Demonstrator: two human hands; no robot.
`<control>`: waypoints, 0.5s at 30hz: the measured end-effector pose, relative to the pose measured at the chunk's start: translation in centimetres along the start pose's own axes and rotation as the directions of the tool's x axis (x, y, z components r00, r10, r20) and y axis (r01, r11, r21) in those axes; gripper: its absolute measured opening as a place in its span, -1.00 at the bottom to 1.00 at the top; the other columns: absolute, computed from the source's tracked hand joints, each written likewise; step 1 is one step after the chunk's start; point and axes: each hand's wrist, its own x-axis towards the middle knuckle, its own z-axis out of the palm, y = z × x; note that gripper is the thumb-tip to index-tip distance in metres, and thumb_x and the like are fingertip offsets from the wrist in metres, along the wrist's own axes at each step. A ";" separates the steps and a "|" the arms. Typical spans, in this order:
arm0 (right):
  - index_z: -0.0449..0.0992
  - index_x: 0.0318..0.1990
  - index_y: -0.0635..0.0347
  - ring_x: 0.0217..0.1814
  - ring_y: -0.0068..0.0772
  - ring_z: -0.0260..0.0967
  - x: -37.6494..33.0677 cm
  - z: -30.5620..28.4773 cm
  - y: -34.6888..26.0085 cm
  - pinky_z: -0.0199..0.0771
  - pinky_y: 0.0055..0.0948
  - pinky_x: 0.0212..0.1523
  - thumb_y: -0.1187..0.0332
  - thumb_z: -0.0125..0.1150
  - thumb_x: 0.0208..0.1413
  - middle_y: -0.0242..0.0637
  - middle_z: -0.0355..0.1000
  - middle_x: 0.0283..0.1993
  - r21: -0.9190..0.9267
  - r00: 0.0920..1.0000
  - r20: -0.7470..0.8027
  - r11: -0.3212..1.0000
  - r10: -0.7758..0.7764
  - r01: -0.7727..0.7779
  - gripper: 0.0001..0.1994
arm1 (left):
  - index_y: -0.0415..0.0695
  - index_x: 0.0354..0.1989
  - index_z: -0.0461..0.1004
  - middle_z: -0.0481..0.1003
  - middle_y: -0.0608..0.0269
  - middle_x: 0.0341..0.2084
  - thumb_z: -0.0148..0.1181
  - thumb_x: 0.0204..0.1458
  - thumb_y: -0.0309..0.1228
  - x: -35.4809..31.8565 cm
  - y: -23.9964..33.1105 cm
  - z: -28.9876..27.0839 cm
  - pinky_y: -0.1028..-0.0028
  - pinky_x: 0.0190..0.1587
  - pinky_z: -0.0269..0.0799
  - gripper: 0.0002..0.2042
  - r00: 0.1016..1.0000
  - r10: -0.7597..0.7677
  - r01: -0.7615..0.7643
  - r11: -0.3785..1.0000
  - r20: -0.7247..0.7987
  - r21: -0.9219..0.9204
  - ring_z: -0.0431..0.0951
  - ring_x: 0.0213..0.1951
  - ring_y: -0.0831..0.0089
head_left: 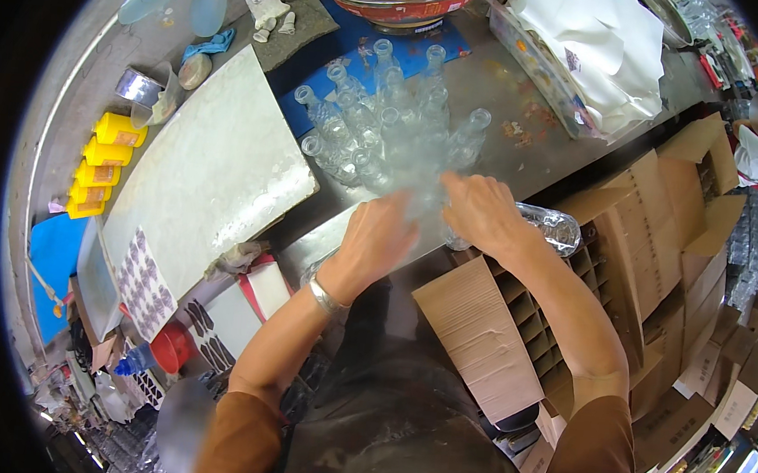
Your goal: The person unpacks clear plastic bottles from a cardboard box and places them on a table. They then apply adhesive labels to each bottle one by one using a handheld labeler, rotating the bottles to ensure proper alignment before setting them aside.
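Over the near edge of the metal table, my two hands are close together, with smeared clear glass [420,173] between them. My left hand [377,241] has its fingers blurred by motion. Beside it, my right hand [483,213] has its fingers curled inward; what they grip is too blurred to make out. Just beyond both hands, several clear glass bottles [334,123] stand upright in a tight group, some on a blue sheet [323,35]. Under my right wrist a clear bottle [557,230] lies on its side, partly hidden by the arm.
To the right stands an open carton with cardboard dividers [524,304], with more cartons [651,238] beyond. A pale board [218,155] lies at left, near yellow containers [103,160]. At the back are a red-sided metal basin [399,11] and a plastic bin [540,68] with white sheeting.
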 end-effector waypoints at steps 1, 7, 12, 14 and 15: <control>0.53 -0.24 0.31 -0.21 0.26 0.50 -0.3 -0.1 -0.1 0.48 0.07 -0.17 0.43 0.21 -0.01 0.17 0.52 -0.38 0.004 1.000 0.012 1.000 0.005 -0.005 -0.81 | -0.28 0.03 0.43 0.60 -0.12 -0.25 0.28 -0.02 -0.44 0.0 0.3 -0.3 0.18 -0.24 0.52 -0.60 1.000 -0.016 0.016 1.000 -0.001 -0.011 0.61 -0.36 -0.07; 0.54 -0.19 0.29 -0.18 0.14 0.50 -3.7 -3.8 0.0 0.49 -0.05 -0.14 0.41 0.26 0.03 0.02 0.55 -0.26 0.004 0.991 -0.112 0.998 0.070 -0.070 -0.80 | -0.17 0.02 0.46 0.62 0.02 -0.29 0.30 -0.02 -0.47 -1.8 1.3 -3.4 0.26 -0.27 0.53 -0.62 0.995 -0.071 0.061 0.991 -0.074 -0.120 0.62 -0.41 0.06; 0.54 -0.21 0.26 -0.22 0.12 0.50 -2.2 -3.8 3.1 0.50 -0.08 -0.16 0.38 0.26 0.07 -0.05 0.56 -0.26 -0.063 0.973 -0.213 0.993 0.089 -0.104 -0.82 | -0.17 -0.18 0.52 0.59 -0.01 -0.44 0.31 0.02 -0.45 -3.2 -0.1 -5.2 0.27 -0.32 0.49 -0.80 0.973 -0.090 0.098 0.995 -0.211 0.026 0.60 -0.45 0.09; 0.54 -0.21 0.24 -0.21 0.11 0.50 -1.0 -2.3 4.4 0.50 -0.09 -0.17 0.40 0.26 0.06 -0.05 0.55 -0.25 -0.055 0.962 -0.261 0.994 0.080 -0.098 -0.83 | -0.19 -0.21 0.48 0.57 -0.06 -0.43 0.30 -0.01 -0.48 -2.9 -0.5 -5.3 0.20 -0.33 0.48 -0.80 0.969 -0.132 0.137 0.990 -0.209 0.012 0.58 -0.43 -0.01; 0.54 -0.21 0.24 -0.20 0.11 0.50 -0.4 -1.4 5.0 0.50 -0.10 -0.17 0.40 0.26 0.06 -0.05 0.55 -0.25 -0.046 0.961 -0.264 0.994 0.085 -0.101 -0.84 | -0.18 -0.21 0.48 0.57 -0.06 -0.44 0.30 0.00 -0.48 -2.8 -0.9 -5.1 0.19 -0.34 0.48 -0.80 0.966 -0.146 0.152 0.988 -0.215 0.009 0.58 -0.44 0.00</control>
